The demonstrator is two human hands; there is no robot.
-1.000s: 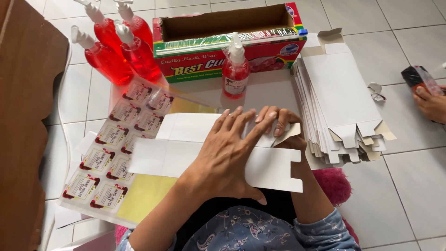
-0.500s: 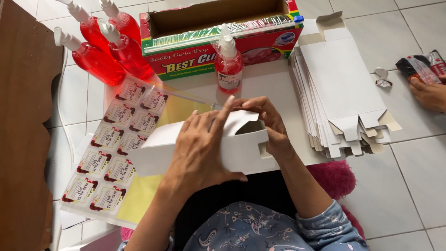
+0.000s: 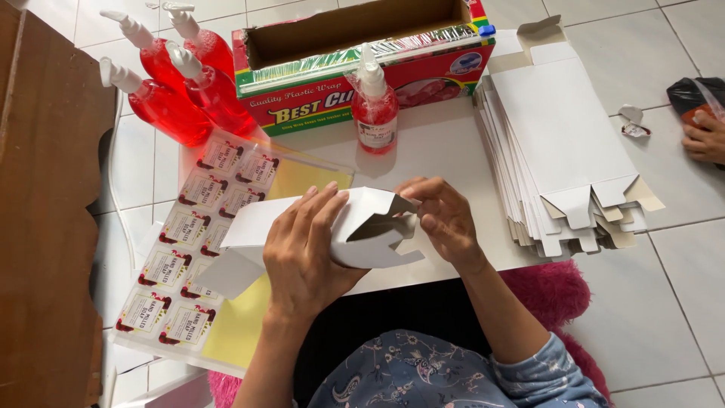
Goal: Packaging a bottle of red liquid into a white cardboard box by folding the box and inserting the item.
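So the white carton (image 3: 355,227) is up off the white work surface (image 3: 445,155), right in the middle of the shot, popped into a tube shape with its open end and flaps facing right. The left hand (image 3: 302,253) is wrapped around the carton's middle from the near side, fingers curled over the top and thumb tucked underneath, so a proper closed grip on it. The right hand (image 3: 445,219) is at the open end, fingers bent and pinching one of the end flaps; it's partly closed, touching just that flap.

Going left to right around it: a brown wooden panel (image 3: 45,211) runs down the left edge. Next to it, at the top, three red pump bottles (image 3: 181,83) with white nozzles are bunched together. Below those lies a sheet of stickers (image 3: 200,242), small rectangular labels with red-and-dark corners, in rows on yellow backing, partly under the carton's left flap. Behind the hands sits a long cling-wrap box (image 3: 362,64), red with green and yellow trim, lid open. In front of that box stands a single red pump bottle (image 3: 375,106) with a small label on its front. To the right is a stack of flat white carton blanks (image 3: 559,151), flaps pointing toward the camera. Far right, another person's hand (image 3: 706,140) rests on a dark packet (image 3: 691,94) on the tiled floor.
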